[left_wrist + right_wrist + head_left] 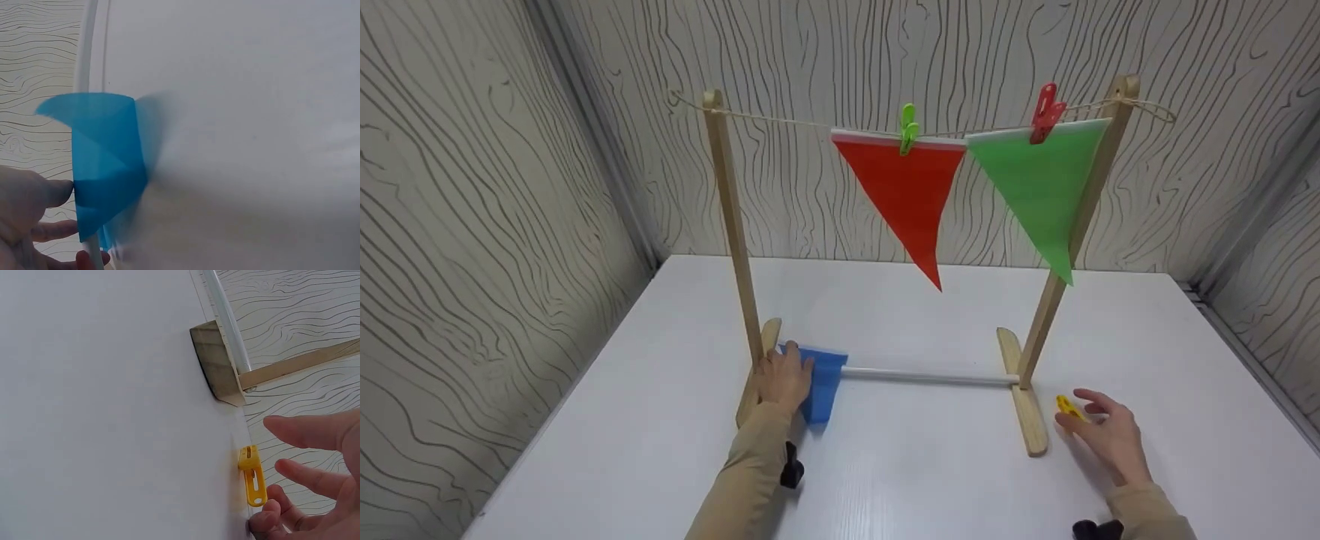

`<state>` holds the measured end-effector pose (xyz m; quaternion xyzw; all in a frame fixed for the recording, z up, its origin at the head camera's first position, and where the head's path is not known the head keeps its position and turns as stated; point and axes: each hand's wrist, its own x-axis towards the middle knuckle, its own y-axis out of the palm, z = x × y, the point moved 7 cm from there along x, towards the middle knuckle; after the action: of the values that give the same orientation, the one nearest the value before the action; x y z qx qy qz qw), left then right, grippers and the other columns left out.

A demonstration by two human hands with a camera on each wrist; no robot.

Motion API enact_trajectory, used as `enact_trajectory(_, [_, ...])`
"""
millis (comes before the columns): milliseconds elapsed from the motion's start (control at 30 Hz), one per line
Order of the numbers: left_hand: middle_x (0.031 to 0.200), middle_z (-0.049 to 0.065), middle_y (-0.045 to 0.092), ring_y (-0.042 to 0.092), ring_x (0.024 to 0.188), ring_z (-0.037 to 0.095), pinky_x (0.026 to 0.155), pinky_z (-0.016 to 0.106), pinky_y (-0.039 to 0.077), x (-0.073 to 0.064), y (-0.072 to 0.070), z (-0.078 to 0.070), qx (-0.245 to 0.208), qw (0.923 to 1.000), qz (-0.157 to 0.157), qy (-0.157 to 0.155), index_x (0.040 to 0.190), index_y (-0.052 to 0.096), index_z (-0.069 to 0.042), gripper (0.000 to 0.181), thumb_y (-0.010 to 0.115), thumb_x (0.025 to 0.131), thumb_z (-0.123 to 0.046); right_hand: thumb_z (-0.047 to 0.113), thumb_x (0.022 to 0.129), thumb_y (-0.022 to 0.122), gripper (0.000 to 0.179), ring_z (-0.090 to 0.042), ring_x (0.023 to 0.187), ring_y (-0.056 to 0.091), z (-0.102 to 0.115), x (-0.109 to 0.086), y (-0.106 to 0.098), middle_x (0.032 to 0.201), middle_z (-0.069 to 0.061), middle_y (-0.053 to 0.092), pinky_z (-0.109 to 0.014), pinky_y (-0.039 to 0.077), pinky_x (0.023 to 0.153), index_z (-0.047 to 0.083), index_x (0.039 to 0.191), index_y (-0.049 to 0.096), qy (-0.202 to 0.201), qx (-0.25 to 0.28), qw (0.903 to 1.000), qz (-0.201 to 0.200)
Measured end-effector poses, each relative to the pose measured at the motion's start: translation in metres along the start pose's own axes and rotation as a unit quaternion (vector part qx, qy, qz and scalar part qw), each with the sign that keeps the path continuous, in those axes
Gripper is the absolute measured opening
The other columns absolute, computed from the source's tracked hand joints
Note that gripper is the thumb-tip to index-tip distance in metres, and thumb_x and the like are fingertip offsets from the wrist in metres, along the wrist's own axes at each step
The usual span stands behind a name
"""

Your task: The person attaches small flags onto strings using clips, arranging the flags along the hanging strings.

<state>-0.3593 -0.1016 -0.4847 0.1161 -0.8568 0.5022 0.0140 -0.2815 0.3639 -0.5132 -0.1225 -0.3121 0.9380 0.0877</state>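
A blue pennant (pixel 826 382) hangs over the left end of a white rod (pixel 930 376) that runs low between two wooden posts. My left hand (pixel 784 379) is at its left side; in the left wrist view the thumb (pixel 59 193) meets the pennant's edge and the fingers lie around the rod's end, apart from the thumb. On the white table right of the stand lies a yellow clothespin (pixel 252 475). Close over it my right hand (pixel 1110 435) is spread, thumb and index finger apart on either side in the head view, with nothing between them gripped.
A string (pixel 784 120) is tied between the left post (pixel 735 232) and right post (pixel 1080 225). On it hang a red pennant (pixel 911 187) under a green clothespin (pixel 909 129) and a green pennant (pixel 1042 180) under a red clothespin (pixel 1046 114). Patterned walls enclose the table (pixel 915 465).
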Motion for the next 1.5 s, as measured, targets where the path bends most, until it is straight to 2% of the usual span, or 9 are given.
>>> enact_trajectory(267, [0.122, 0.030, 0.064, 0.059, 0.117, 0.050, 0.096, 0.061, 0.049, -0.0006, 0.0013, -0.0009, 0.018, 0.9998, 0.010, -0.004, 0.129, 0.060, 0.000, 0.040, 0.063, 0.100, -0.027, 0.024, 0.091, 0.072, 0.072, -0.050, 0.120, 0.043, -0.0005, -0.0009, 0.0039, 0.137, -0.040, 0.039, -0.056, 0.043, 0.098, -0.007, 0.146, 0.039, -0.002, -0.013, 0.9998, 0.015])
enact_trajectory(367, [0.125, 0.029, 0.063, 0.057, 0.119, 0.050, 0.098, 0.062, 0.047, -0.0009, 0.0022, -0.0005, 0.019, 0.9997, 0.014, -0.004, 0.129, 0.060, -0.001, 0.040, 0.062, 0.100, -0.027, 0.022, 0.090, 0.072, 0.070, -0.046, 0.116, 0.046, -0.0004, -0.0006, 0.0033, 0.134, -0.038, 0.042, -0.049, 0.045, 0.093, -0.008, 0.144, 0.040, 0.000, -0.024, 0.9997, 0.010])
enact_trajectory(500, [0.125, 0.028, 0.063, 0.058, 0.119, 0.049, 0.098, 0.062, 0.048, -0.0008, 0.0034, 0.0002, 0.022, 0.9996, 0.017, -0.006, 0.129, 0.061, -0.003, 0.038, 0.061, 0.101, -0.028, 0.019, 0.089, 0.073, 0.067, -0.038, 0.107, 0.050, -0.0001, 0.0001, 0.0015, 0.126, -0.034, 0.049, -0.034, 0.045, 0.081, -0.009, 0.141, 0.044, -0.001, -0.041, 0.9991, 0.002])
enact_trajectory(633, [0.126, 0.028, 0.063, 0.058, 0.119, 0.048, 0.099, 0.061, 0.048, 0.0000, 0.0047, -0.0001, 0.033, 0.9993, 0.020, -0.005, 0.131, 0.061, -0.003, 0.039, 0.060, 0.101, -0.029, 0.019, 0.087, 0.074, 0.066, -0.032, 0.100, 0.051, -0.0003, 0.0010, 0.0002, 0.118, -0.029, 0.052, -0.028, 0.042, 0.074, -0.011, 0.139, 0.046, -0.004, -0.052, 0.9986, 0.003])
enact_trajectory(800, [0.121, 0.027, 0.065, 0.062, 0.114, 0.047, 0.095, 0.060, 0.050, -0.0001, 0.0036, -0.0025, 0.054, 0.9985, 0.010, 0.004, 0.125, 0.063, -0.004, 0.036, 0.060, 0.101, -0.031, 0.020, 0.088, 0.073, 0.064, -0.032, 0.101, 0.054, -0.0012, 0.0018, -0.0005, 0.117, -0.029, 0.054, -0.028, 0.041, 0.075, -0.012, 0.137, 0.047, -0.008, -0.065, 0.9978, 0.008])
enact_trajectory(967, [0.121, 0.029, 0.065, 0.062, 0.113, 0.048, 0.089, 0.064, 0.051, -0.0001, 0.0025, -0.0040, 0.063, 0.9980, -0.002, 0.012, 0.122, 0.064, -0.004, 0.035, 0.060, 0.101, -0.032, 0.024, 0.089, 0.072, 0.066, -0.033, 0.102, 0.055, -0.0049, 0.0027, 0.0010, 0.116, -0.028, 0.056, -0.029, 0.042, 0.075, -0.013, 0.137, 0.047, 0.002, -0.068, 0.9975, 0.017])
enact_trajectory(1333, [0.113, 0.024, 0.066, 0.064, 0.109, 0.045, 0.091, 0.060, 0.050, 0.0014, 0.0050, -0.0009, 0.056, 0.9984, 0.006, 0.010, 0.113, 0.064, -0.004, 0.031, 0.059, 0.102, -0.032, 0.022, 0.092, 0.069, 0.062, -0.029, 0.097, 0.052, -0.0059, 0.0039, 0.0005, 0.110, -0.023, 0.058, -0.029, 0.041, 0.073, -0.012, 0.138, 0.047, 0.011, -0.062, 0.9979, 0.016])
enact_trajectory(1500, [0.105, 0.020, 0.067, 0.065, 0.101, 0.041, 0.089, 0.057, 0.050, 0.0022, 0.0046, 0.0012, 0.035, 0.9993, -0.011, 0.010, 0.104, 0.065, -0.004, 0.027, 0.060, 0.101, -0.030, 0.021, 0.092, 0.069, 0.061, -0.028, 0.097, 0.052, -0.0062, 0.0044, 0.0007, 0.111, -0.023, 0.058, -0.029, 0.041, 0.073, -0.013, 0.138, 0.046, 0.014, -0.059, 0.9980, 0.018])
